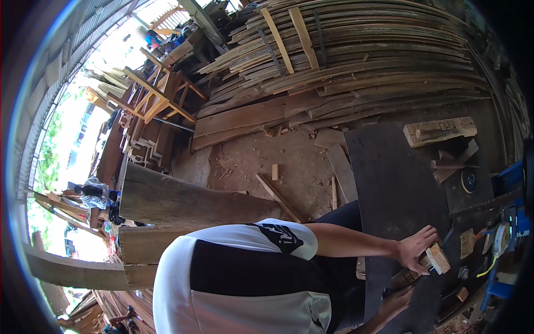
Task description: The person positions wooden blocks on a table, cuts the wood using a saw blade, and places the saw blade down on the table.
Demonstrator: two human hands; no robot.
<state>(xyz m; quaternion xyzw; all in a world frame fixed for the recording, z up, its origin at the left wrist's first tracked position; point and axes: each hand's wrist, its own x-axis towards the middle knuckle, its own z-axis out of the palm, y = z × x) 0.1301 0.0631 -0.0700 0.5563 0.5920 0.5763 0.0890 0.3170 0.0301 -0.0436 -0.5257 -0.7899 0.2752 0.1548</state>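
"Head view: how far along?"
"Left hand [417,250] pinches a wooden block [439,259] at four o'clock, seemingly cut already; what remains, I can't tell."
"Right hand [396,301]?"
"Half-past four; its fingers, can't tell."

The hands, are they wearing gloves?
No, the left hand holding a wood block and the right hand both show bare skin.

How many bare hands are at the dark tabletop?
2: the left hand, gripping a small wood block, and the right hand, lower in the picture. No others show there.
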